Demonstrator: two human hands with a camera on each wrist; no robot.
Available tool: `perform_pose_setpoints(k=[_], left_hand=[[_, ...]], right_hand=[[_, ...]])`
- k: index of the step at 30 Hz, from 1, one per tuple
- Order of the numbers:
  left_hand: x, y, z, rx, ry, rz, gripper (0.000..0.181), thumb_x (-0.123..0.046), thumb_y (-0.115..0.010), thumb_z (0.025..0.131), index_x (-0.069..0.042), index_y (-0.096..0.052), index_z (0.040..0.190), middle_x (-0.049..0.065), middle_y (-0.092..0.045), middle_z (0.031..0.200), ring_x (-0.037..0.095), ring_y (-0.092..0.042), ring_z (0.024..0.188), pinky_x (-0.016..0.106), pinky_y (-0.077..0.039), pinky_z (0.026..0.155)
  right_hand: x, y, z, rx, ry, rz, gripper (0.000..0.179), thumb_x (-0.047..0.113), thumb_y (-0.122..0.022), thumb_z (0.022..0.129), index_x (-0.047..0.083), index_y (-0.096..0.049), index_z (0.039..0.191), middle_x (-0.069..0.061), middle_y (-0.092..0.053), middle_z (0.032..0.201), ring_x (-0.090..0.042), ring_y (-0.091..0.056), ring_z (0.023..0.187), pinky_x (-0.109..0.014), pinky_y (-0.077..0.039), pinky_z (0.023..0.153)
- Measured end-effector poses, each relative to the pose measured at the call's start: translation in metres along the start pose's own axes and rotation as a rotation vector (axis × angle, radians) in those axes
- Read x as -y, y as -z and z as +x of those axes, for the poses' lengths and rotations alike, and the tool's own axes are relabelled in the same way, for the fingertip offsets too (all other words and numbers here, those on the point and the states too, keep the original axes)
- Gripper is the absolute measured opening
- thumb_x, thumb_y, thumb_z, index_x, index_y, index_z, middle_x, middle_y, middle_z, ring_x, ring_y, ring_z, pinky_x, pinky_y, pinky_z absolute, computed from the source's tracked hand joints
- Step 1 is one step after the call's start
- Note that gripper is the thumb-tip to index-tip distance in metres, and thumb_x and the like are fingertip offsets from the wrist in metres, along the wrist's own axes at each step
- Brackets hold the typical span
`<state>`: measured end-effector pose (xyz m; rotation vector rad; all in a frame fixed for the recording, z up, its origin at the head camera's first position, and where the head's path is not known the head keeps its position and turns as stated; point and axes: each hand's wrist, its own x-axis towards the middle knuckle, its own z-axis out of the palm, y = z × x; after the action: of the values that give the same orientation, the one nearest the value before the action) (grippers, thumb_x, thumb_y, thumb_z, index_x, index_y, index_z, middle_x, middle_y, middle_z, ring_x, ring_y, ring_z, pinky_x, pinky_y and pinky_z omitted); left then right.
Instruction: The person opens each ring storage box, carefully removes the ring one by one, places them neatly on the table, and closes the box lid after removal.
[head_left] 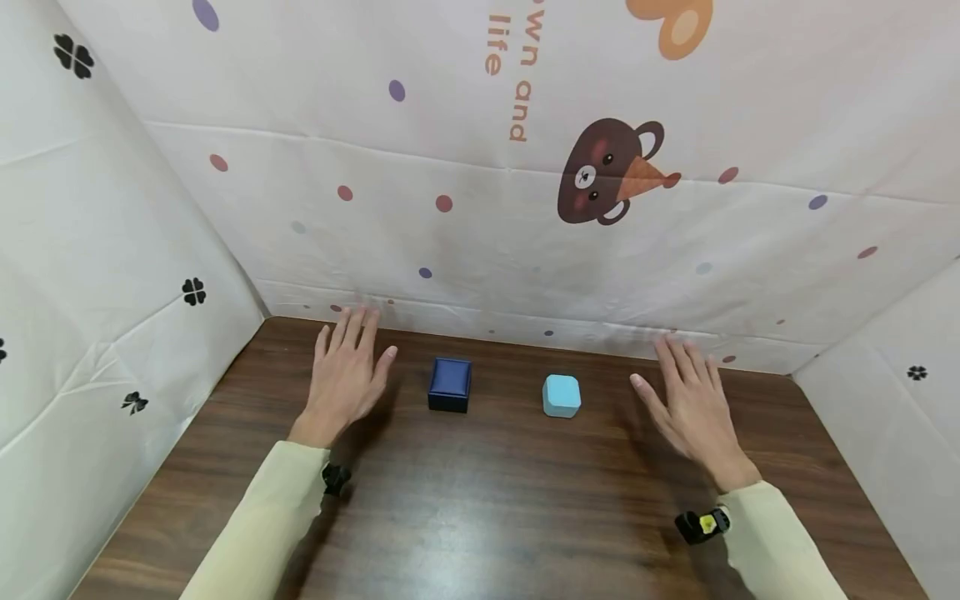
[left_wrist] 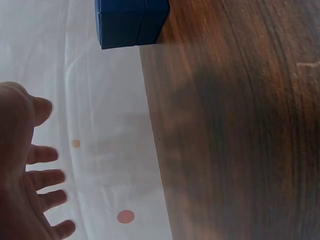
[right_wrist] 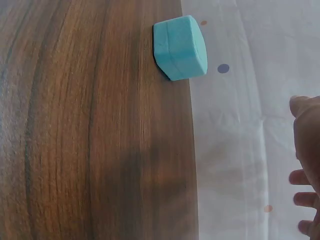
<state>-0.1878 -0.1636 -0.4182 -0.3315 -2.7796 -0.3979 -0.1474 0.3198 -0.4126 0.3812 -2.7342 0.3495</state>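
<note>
A dark blue box, small and square with a padded-looking lid, sits on the wooden table left of centre. To its right stands a light blue box with rounded corners; a seam runs round its side in the right wrist view. My left hand is held palm down with fingers extended, left of the dark blue box and apart from it. On the other side, my right hand is likewise spread, to the right of the light blue box. Neither hand holds anything. Both boxes have their lids closed.
The brown wooden table ends at a white back sheet printed with dots and a bear. Similar white sheets hang at the left and right sides. Black bands circle both wrists.
</note>
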Motion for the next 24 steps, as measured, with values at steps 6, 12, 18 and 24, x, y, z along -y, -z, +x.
perform_pose_setpoints(k=[6, 12, 18, 24], left_hand=[[0.003, -0.001, -0.004, 0.026, -0.006, -0.012, 0.052, -0.032, -0.054, 0.105, 0.006, -0.053, 0.141, 0.028, -0.049, 0.144, 0.046, -0.044, 0.133, 0.062, -0.036, 0.105], [0.002, -0.006, -0.007, 0.115, 0.003, -0.121, 0.048, -0.025, -0.062, 0.101, 0.006, -0.056, 0.136, 0.029, -0.056, 0.134, 0.047, -0.052, 0.122, 0.060, -0.043, 0.099], [0.001, -0.022, -0.006, 0.252, 0.006, -0.374, 0.052, -0.018, -0.067, 0.096, 0.004, -0.053, 0.141, 0.027, -0.055, 0.135, 0.043, -0.053, 0.123, 0.059, -0.043, 0.100], [-0.003, -0.036, -0.005, 0.357, -0.009, -0.530, 0.073, -0.021, -0.080, 0.086, 0.002, -0.046, 0.147, 0.022, -0.057, 0.128, 0.038, -0.052, 0.118, 0.056, -0.042, 0.100]], right_hand=[[0.005, -0.001, -0.003, -0.045, 0.017, 0.028, 0.056, 0.036, -0.059, 0.103, -0.005, -0.051, 0.141, -0.029, -0.050, 0.138, -0.050, -0.044, 0.127, -0.068, -0.029, 0.103], [0.014, -0.002, -0.007, -0.027, -0.031, 0.066, 0.049, 0.036, -0.063, 0.102, -0.001, -0.060, 0.133, -0.027, -0.059, 0.125, -0.048, -0.052, 0.117, -0.068, -0.035, 0.094], [0.028, -0.005, -0.008, -0.007, -0.029, 0.153, 0.044, 0.033, -0.065, 0.101, 0.000, -0.064, 0.129, -0.023, -0.063, 0.119, -0.045, -0.056, 0.111, -0.067, -0.040, 0.090], [0.048, -0.011, -0.009, 0.047, -0.031, 0.238, 0.043, 0.032, -0.066, 0.100, 0.002, -0.063, 0.131, -0.017, -0.065, 0.115, -0.037, -0.060, 0.106, -0.061, -0.044, 0.087]])
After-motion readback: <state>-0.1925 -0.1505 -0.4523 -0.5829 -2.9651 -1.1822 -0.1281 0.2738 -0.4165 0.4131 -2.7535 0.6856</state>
